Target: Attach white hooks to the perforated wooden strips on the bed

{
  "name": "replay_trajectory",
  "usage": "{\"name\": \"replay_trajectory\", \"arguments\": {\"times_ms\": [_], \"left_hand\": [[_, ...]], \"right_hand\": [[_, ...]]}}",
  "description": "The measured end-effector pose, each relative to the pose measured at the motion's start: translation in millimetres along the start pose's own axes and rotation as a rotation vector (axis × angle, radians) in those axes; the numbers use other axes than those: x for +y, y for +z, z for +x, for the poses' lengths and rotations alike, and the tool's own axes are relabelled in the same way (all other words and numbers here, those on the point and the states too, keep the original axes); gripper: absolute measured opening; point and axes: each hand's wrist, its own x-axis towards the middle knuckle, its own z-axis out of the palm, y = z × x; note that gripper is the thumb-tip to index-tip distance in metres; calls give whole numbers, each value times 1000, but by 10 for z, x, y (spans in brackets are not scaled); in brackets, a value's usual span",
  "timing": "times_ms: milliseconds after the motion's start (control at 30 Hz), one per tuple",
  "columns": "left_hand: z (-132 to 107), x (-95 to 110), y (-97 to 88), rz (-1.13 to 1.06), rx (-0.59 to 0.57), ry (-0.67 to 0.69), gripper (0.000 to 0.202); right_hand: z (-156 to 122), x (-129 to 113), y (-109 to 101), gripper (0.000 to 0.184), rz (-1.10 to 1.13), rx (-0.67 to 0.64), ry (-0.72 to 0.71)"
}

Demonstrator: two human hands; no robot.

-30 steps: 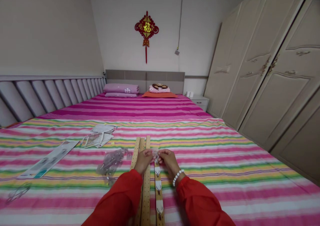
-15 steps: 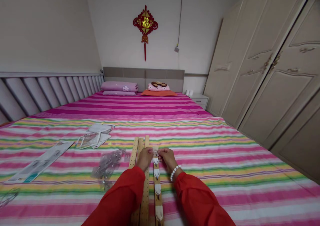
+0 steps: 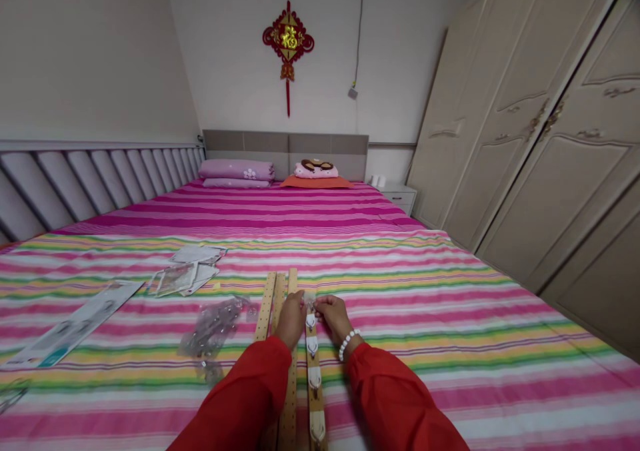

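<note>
A wooden strip (image 3: 313,398) lies lengthwise on the bed, with several white hooks (image 3: 313,346) set along it. At its far end, a small clear plastic piece (image 3: 309,299) sits between my two hands. My left hand (image 3: 291,319) pinches at the left side of that piece, its fingertips closed. From the right, my right hand (image 3: 334,316), below a white bead bracelet, has thumb and finger pressed together at the same piece. Several perforated wooden strips (image 3: 291,384) lie just left, partly under my left arm.
A clear bag of small parts (image 3: 213,331) lies left of the strips. Farther left are a long printed card (image 3: 75,324), several flat packets (image 3: 187,274) and a wire coil (image 3: 13,392). Pillows (image 3: 237,171) rest at the headboard; a wardrobe (image 3: 540,144) stands on the right.
The view has shifted slightly. My hands stay at the far end of the hooked strip, both still close around the clear piece, with only small finger movements.
</note>
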Motion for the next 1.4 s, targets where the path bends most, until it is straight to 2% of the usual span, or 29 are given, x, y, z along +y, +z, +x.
{"name": "replay_trajectory", "arguments": {"times_ms": [267, 467, 633, 833, 933, 1033, 1200, 1400], "left_hand": [[-71, -30, 16, 167, -34, 125, 43], [-105, 40, -33, 268, -112, 128, 30], [-127, 46, -38, 327, -115, 150, 29], [-119, -9, -28, 279, -93, 187, 30], [-124, 0, -56, 261, -106, 201, 30], [-149, 44, -87, 322, -115, 189, 30], [-189, 97, -114, 431, -95, 159, 30], [-183, 80, -133, 485, -127, 140, 32]], "right_hand": [[30, 56, 17, 11, -15, 13, -4], [67, 104, 21, 10, -38, 28, 0], [78, 125, 3, 10, -56, 25, -2], [87, 175, -23, 14, -76, 23, -33], [91, 194, -29, 23, -84, 18, -55], [87, 198, -35, 30, -109, -7, -71], [76, 170, -61, 19, -209, -74, -125], [75, 116, -61, 17, -342, -171, -204]]}}
